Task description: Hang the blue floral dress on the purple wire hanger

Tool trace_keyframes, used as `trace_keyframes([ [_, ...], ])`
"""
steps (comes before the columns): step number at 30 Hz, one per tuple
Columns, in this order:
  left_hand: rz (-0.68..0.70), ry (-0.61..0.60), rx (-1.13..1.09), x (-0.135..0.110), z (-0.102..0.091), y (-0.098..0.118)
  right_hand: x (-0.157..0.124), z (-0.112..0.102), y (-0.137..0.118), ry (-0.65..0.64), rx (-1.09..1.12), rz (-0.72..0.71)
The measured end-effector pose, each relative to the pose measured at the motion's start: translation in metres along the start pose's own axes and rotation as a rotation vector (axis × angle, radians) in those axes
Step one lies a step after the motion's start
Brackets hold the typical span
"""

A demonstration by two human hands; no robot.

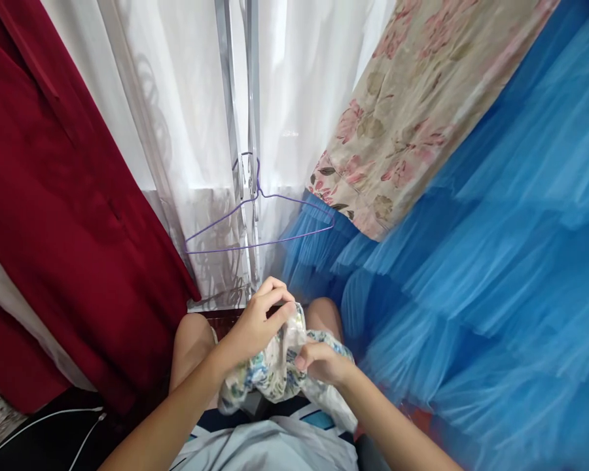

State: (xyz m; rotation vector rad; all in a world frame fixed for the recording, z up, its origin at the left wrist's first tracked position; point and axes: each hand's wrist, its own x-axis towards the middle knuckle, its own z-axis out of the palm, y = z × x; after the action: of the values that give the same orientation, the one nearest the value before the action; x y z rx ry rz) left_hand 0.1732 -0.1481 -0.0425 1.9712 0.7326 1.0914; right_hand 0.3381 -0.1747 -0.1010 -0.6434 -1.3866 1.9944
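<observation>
My left hand is closed, pinching the upper edge of a small white garment with a blue and green flower print. My right hand grips the same garment lower down, fingers curled into the cloth. The garment is bunched over my knees. Straight ahead of my hands, a bare purple wire hanger hangs on a metal rail in front of a white sheer curtain.
A dark red garment hangs at the left. A blue tulle dress fills the right side, with a beige floral cloth above it. A white cable lies on a dark surface at lower left.
</observation>
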Motion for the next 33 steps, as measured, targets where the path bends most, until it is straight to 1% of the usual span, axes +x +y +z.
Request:
trace_keyframes([
  [2, -0.119, -0.174, -0.175, -0.006, -0.006, -0.020, 0.003, 0.002, 0.005, -0.003, 0.201, -0.025],
  [4, -0.244, -0.312, -0.312, -0.019, -0.009, -0.047, 0.003, 0.001, 0.000, -0.001, 0.300, -0.057],
  [6, -0.319, -0.354, -0.337, -0.036, -0.010, -0.072, -0.001, -0.004, -0.013, -0.003, 0.330, -0.061],
  [7, -0.332, -0.378, -0.318, -0.044, -0.011, -0.081, -0.004, -0.007, -0.021, -0.003, 0.325, -0.061],
  [9, -0.321, -0.420, -0.272, -0.057, -0.014, -0.089, -0.011, -0.016, -0.036, 0.009, 0.292, -0.083],
  [11, -0.310, -0.415, -0.306, -0.061, -0.017, -0.085, -0.017, -0.023, -0.048, 0.015, 0.267, -0.112],
  [13, -0.332, -0.355, -0.387, -0.060, -0.019, -0.075, -0.019, -0.024, -0.055, -0.016, 0.264, -0.120],
  [15, -0.322, -0.302, -0.419, -0.056, -0.018, -0.063, -0.017, -0.020, -0.057, -0.105, 0.240, -0.086],
  [17, -0.255, -0.282, -0.396, -0.053, -0.012, -0.052, -0.015, -0.012, -0.056, -0.230, 0.146, -0.028],
  [18, -0.219, -0.308, -0.403, -0.053, -0.009, -0.049, -0.014, -0.008, -0.057, -0.298, 0.080, 0.001],
  [20, -0.182, -0.437, -0.480, -0.053, -0.001, -0.042, -0.016, 0.001, -0.059, -0.442, -0.050, 0.047],
  [22, -0.185, -0.562, -0.572, -0.052, 0.004, -0.038, -0.022, 0.008, -0.064, -0.582, -0.128, 0.040],
  [23, -0.174, -0.581, -0.592, -0.051, 0.006, -0.036, -0.028, 0.011, -0.068, -0.643, -0.143, 0.022],
  [24, -0.152, -0.569, -0.588, -0.050, 0.005, -0.034, -0.034, 0.013, -0.072, -0.673, -0.146, -0.003],
  [25, -0.123, -0.533, -0.563, -0.048, 0.004, -0.032, -0.042, 0.013, -0.077, -0.670, -0.146, -0.029],
  [26, -0.103, -0.488, -0.532, -0.046, 0.000, -0.030, -0.050, 0.013, -0.081, -0.625, -0.147, -0.050],
  [27, -0.105, -0.454, -0.504, -0.044, -0.005, -0.029, -0.058, 0.011, -0.086, -0.550, -0.154, -0.061],
  [29, -0.194, -0.425, -0.454, -0.042, -0.019, -0.028, -0.072, 0.003, -0.094, -0.330, -0.184, -0.073],
  [31, -0.284, -0.408, -0.320, -0.041, -0.037, -0.030, -0.082, -0.007, -0.101, -0.106, -0.223, -0.071],
  [32, -0.281, -0.383, -0.189, -0.041, -0.047, -0.032, -0.085, -0.012, -0.103, -0.003, -0.240, -0.067],
  [33, -0.237, -0.347, -0.026, -0.041, -0.057, -0.035, -0.086, -0.016, -0.106, 0.078, -0.260, -0.057],
])
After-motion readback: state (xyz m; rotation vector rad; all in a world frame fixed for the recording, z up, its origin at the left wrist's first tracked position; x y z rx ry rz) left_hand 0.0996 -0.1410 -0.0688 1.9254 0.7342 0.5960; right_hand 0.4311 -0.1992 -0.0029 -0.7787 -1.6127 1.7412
